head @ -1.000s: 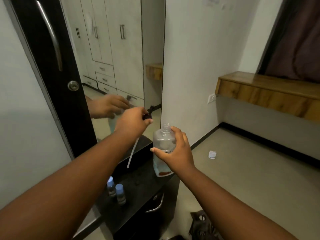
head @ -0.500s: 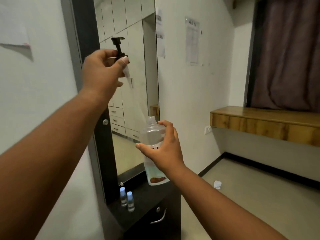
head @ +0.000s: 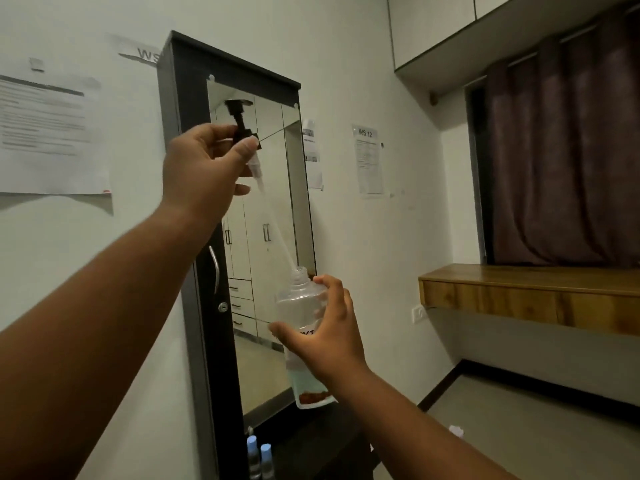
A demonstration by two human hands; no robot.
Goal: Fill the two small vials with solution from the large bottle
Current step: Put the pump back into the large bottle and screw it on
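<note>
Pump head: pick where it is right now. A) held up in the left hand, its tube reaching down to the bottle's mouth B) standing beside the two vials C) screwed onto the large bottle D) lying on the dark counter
A: the left hand pinches the black pump head high before the mirror, its tube slanting down to the open neck of the large bottle, which the right hand holds.

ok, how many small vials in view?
2. Both stand on the dark cabinet top at the mirror's foot: left vial, right vial, side by side, cut off by the frame edge. No others visible.
</note>
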